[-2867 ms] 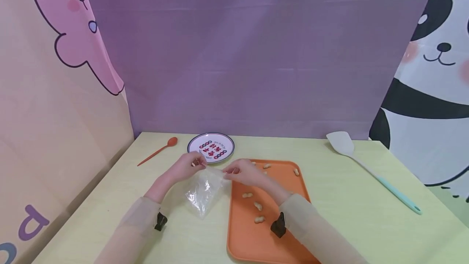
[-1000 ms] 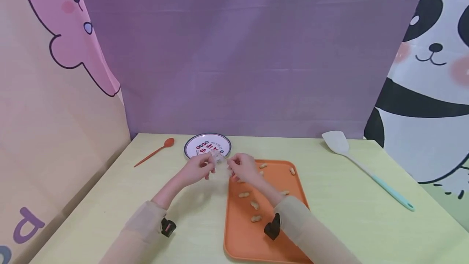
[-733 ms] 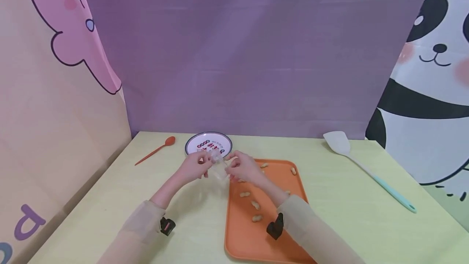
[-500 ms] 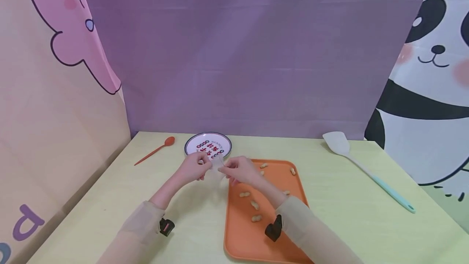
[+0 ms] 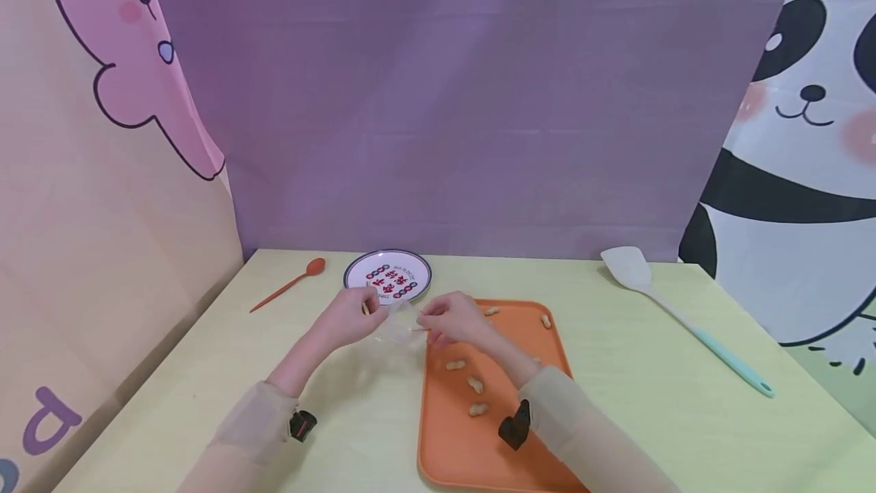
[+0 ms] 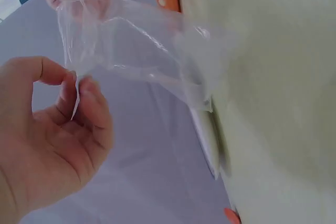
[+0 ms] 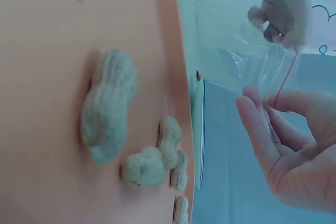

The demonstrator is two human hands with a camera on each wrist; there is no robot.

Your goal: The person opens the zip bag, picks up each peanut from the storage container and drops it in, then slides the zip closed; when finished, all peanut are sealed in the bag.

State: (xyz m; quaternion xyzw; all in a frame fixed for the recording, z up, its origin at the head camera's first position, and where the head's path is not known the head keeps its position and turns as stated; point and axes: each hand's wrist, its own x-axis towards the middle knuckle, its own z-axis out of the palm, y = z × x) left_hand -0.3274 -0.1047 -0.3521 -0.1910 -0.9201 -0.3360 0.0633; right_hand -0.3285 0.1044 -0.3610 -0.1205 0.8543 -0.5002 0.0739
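Plastic bag [image 6: 142, 43], clear, creased, between fingers [image 6: 95, 103]

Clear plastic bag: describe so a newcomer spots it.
Find the rectangular orange tray on the pale yellow table. Left of its far end, the left hand and right hand pinch the clear plastic bag. Unlike the opaque round white plate beyond, it's transparent, with a red line near one edge.

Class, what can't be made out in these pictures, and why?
Orange tray: near right corner, head view, behind the right arm.
Peanuts: full count, head view; same arm covers part.
Clear bag: lower outline, head view, blurred.
Plate: fine lettering, head view, too small.
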